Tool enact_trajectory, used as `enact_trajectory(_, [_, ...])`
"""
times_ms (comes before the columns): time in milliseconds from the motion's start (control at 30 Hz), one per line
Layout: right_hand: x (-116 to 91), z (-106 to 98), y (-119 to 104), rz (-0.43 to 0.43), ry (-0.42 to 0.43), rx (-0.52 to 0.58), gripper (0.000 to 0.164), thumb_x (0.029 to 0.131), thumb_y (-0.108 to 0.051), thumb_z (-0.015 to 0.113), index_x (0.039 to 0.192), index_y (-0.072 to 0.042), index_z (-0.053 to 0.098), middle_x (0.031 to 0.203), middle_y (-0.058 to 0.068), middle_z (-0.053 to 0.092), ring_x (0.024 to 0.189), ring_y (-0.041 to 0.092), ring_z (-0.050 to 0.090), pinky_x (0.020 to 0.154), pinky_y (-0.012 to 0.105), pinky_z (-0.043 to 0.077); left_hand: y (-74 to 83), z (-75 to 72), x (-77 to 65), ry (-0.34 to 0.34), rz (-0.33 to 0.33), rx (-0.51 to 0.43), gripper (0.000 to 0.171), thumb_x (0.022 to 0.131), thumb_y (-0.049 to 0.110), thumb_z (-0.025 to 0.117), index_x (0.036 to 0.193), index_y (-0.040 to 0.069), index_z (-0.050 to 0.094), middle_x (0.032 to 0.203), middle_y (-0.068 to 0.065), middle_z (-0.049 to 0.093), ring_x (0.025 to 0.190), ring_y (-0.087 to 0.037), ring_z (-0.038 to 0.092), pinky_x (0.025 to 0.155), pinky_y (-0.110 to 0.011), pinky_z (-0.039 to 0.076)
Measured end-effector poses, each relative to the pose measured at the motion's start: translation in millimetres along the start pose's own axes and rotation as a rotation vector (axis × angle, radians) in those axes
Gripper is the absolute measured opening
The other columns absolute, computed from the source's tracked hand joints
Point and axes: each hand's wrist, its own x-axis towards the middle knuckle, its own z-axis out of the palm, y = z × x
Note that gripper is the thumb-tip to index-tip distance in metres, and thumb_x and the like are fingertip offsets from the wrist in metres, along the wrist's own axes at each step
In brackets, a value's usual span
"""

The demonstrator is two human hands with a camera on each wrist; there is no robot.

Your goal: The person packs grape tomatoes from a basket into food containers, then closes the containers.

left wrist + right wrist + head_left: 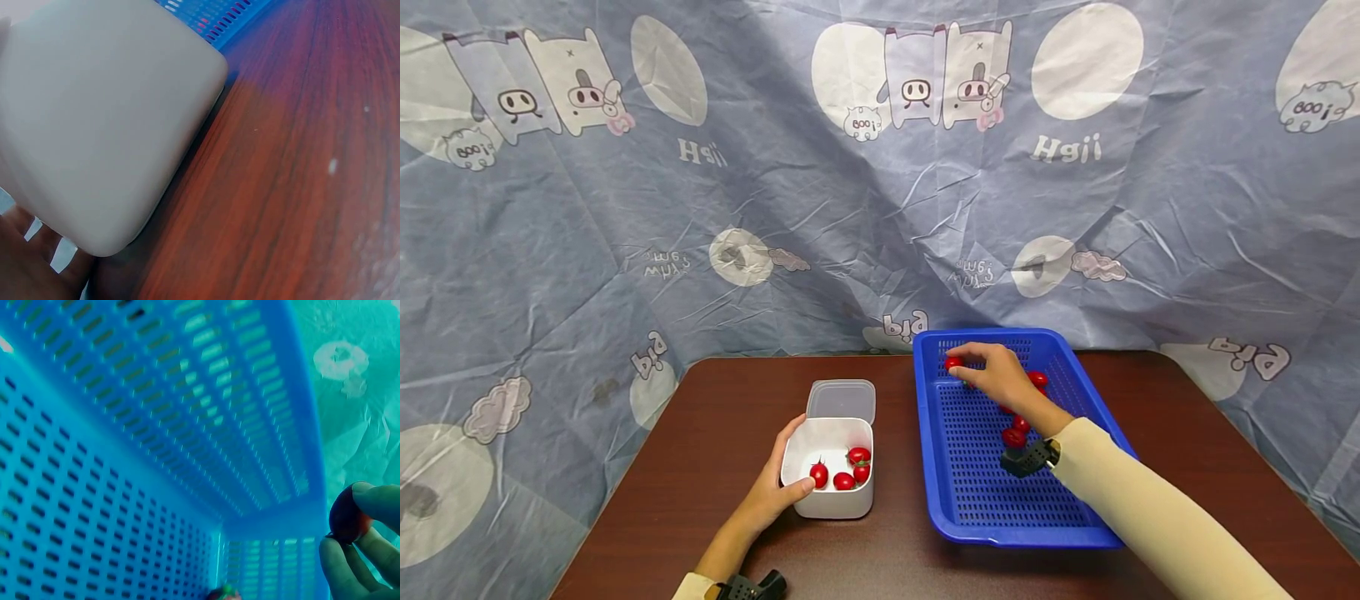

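Observation:
My left hand (769,490) grips the left side of a white square container (835,506), thumb at its front rim. Several red cherry tomatoes (843,482) lie inside, toward the front. In the left wrist view the container's plain wall (119,119) fills much of the picture. Over the far left part of a blue plastic basket (931,475), my right hand (1000,379) pinches one cherry tomato (952,364) between thumb and fingers. The right wrist view shows that tomato (348,515) at the fingertips. More tomatoes (1013,437) lie in the basket, partly hidden by my right forearm.
A translucent lid (842,400) lies directly behind the container. Both containers stand on a dark brown table (715,433), the basket to the right. Behind the table hangs a blue-grey patterned cloth (775,208).

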Motion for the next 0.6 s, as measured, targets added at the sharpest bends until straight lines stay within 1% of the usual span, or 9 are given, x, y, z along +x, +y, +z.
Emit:
enact_trajectory(100, [-1.3,1.6,-10.4,-0.023,-0.008,0.045,0.03,0.082,-0.016,0.077,0.111,-0.01,0.073,0.105,0.006,0.072,0.097,0.023,0.067,0.083,0.043,0.05,0.8,0.1,-0.5,0.004,-0.01,0.001,0.088,0.083,0.009,0.063,0.154,0.012,0.012,0.145,-0.02,0.03,0.122,-0.042,0.039,0.09,-0.039,0.049])
enact_trajectory(267, [-2.9,6.4,-24.4,-0.048,-0.018,0.118,0.028,0.082,-0.014,0.077,0.11,-0.01,0.073,0.104,0.005,0.072,0.094,0.02,0.068,0.079,0.04,0.053,2.7,0.6,-0.6,0.007,-0.026,-0.007,0.086,0.083,0.009,0.063,0.154,0.018,0.014,0.145,-0.019,0.03,0.122,-0.04,0.039,0.091,-0.038,0.049])
enact_trajectory(433, [-4.5,11.7,-35.7,-0.066,-0.037,0.158,0.029,0.082,-0.013,0.077,0.111,-0.007,0.073,0.105,0.006,0.071,0.096,0.021,0.068,0.081,0.041,0.054,3.3,1.1,-0.5,-0.001,-0.012,-0.008,0.087,0.084,0.011,0.064,0.154,0.019,0.014,0.145,-0.022,0.029,0.121,-0.045,0.038,0.09,-0.039,0.05])
enact_trajectory(600, [-5.5,17.0,-44.6,-0.078,-0.064,0.222,0.028,0.083,-0.01,0.075,0.111,-0.007,0.072,0.106,0.006,0.07,0.098,0.021,0.067,0.082,0.034,0.054,3.5,1.0,-0.1,0.001,-0.014,-0.006,0.087,0.084,0.012,0.064,0.154,0.018,0.013,0.145,-0.021,0.029,0.122,-0.047,0.037,0.089,-0.039,0.05])
